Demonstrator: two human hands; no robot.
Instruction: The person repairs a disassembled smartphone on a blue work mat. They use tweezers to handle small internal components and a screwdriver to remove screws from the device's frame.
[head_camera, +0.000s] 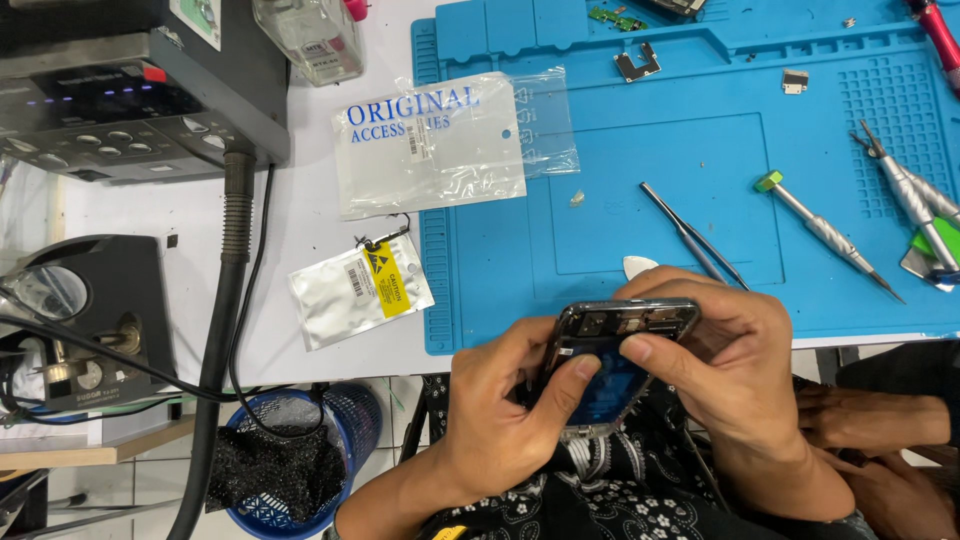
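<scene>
Blue matting (500, 260) covered the bench, with a grey station (120, 90) and two clear bags (430, 145) off its left edge and a silver pouch (360, 290) beside that edge lower down. Just below the mat's near edge, the left hand (500, 420) gripped an opened phone (615, 350) from the left, thumb pressed on its inside. The right hand (740, 370) clamped the phone's top and right side, while on the mat beyond lay tweezers (690, 235) and a screwdriver (830, 235).
</scene>
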